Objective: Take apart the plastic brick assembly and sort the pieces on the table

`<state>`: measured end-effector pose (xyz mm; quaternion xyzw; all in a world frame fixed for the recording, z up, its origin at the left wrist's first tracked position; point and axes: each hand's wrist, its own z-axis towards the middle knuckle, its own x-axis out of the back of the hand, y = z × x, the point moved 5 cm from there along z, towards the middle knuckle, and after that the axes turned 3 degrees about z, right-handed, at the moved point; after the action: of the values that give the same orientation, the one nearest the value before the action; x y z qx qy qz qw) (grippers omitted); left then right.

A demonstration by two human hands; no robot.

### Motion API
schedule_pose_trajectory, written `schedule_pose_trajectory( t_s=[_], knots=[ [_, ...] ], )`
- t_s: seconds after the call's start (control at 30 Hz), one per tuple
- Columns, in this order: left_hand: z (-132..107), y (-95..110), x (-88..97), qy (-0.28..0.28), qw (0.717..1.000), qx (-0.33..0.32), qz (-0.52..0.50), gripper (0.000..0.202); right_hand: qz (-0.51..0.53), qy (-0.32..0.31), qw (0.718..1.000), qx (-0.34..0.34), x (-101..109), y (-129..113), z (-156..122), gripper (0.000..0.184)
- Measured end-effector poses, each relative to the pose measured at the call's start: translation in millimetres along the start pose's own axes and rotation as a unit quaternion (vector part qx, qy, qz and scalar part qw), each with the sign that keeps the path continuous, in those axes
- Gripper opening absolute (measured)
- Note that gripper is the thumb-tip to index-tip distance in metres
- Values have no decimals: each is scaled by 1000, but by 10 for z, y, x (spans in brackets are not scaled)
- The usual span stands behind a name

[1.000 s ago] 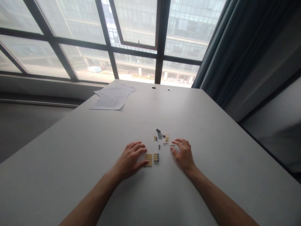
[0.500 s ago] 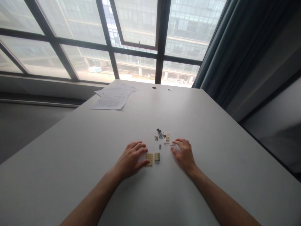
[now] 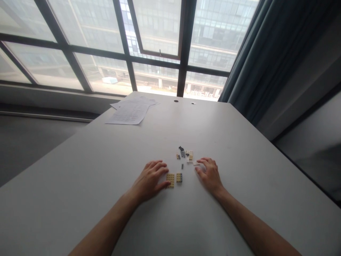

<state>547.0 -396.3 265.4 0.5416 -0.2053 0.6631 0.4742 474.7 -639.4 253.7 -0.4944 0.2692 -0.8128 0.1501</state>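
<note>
My left hand [image 3: 152, 179] rests on the table with its fingers apart. Its thumb tip lies over the lower left part of a tan studded toy-brick plate [image 3: 171, 179]. Just right of that plate is a smaller tan and grey brick piece [image 3: 179, 177]. My right hand [image 3: 209, 174] is also on the table, fingers loosely spread, and its index fingertip reaches a thin white piece [image 3: 196, 163]. Between the hands stands a small grey brick [image 3: 182, 166]. Farther off lie grey bricks [image 3: 183, 153], dark bricks [image 3: 181, 148], a small orange and grey piece [image 3: 178, 156] and a white and tan studded piece [image 3: 190, 155].
Printed sheets of paper [image 3: 130, 112] lie at the table's far left. Two small holes, one a dark round hole [image 3: 176, 101], sit near the far edge of the white table [image 3: 170, 220]. Behind are large windows, with a dark curtain [image 3: 245, 53] at the right.
The whole view has shifted slightly. Both hands and the bricks keep their places on the table.
</note>
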Motion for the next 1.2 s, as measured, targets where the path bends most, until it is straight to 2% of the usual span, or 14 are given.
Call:
schedule_pose_trajectory(
  t_s=[0.13, 0.27, 0.4, 0.67, 0.97, 1.2],
  knots=[
    [2, 3, 10, 0, 1000, 0, 4, 31, -14, -21, 1000, -6, -47, 50, 133, 27],
    [-5, -3, 6, 1, 1000, -4, 6, 31, -61, -65, 996, 22, -107, 26, 341, 35],
    [-5, 4, 3, -3, 1000, -3, 5, 30, -89, -101, 989, 56, -155, -17, 467, 30],
    [2, 5, -5, 3, 1000, -5, -1, 30, -66, -88, 993, 43, -129, 78, 487, 30],
    [10, 4, -14, -14, 1000, -1, 8, 30, -57, -94, 994, -5, -157, 230, 752, 36],
    [5, 9, 2, 0, 1000, -5, 5, 29, -55, -107, 993, 7, -204, 157, 758, 22]
  ],
)
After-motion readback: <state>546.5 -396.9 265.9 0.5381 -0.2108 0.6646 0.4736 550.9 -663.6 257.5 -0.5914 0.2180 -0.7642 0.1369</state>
